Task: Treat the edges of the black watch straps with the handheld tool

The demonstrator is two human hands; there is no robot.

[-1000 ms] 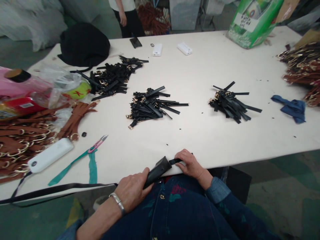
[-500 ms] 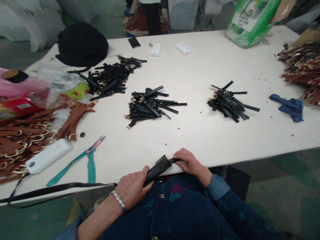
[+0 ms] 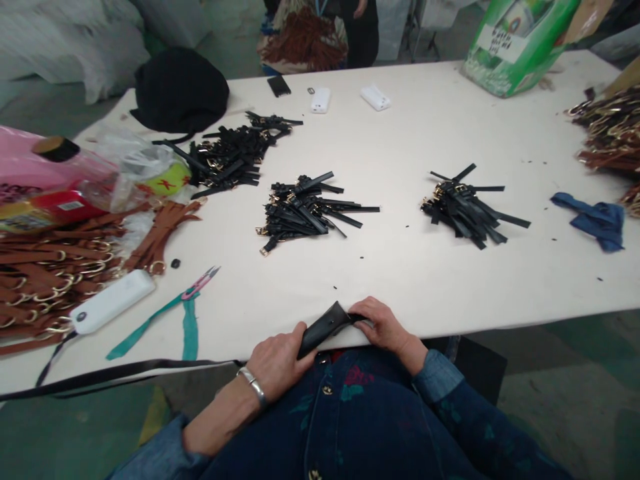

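My left hand point(image 3: 277, 363), with a silver bracelet at the wrist, is wrapped round a broad black leather-like piece point(image 3: 325, 327) at the table's near edge. The piece slants up to the right, and a small round stud or hole shows near its upper end. At that end my right hand point(image 3: 383, 325) pinches a narrow black strap point(image 3: 356, 319), mostly covered by the fingers. How the strap joins the broad piece cannot be made out. Beyond my hands lie a bundle of black buckled straps point(image 3: 305, 213) and a second bundle point(image 3: 465, 210) to its right.
Thread snips point(image 3: 201, 283) with teal ribbon, a white power bank point(image 3: 114, 303) and brown straps point(image 3: 45, 267) lie left. A black cap point(image 3: 181, 90) sits behind more black straps point(image 3: 230, 157). Blue cloth point(image 3: 593, 221) and a green container point(image 3: 517, 50) are right. A person stands beyond the table.
My right hand has come closer to the end of the black piece, and less of the narrow strap shows. The view has shifted slightly left. The person at the back has moved right.
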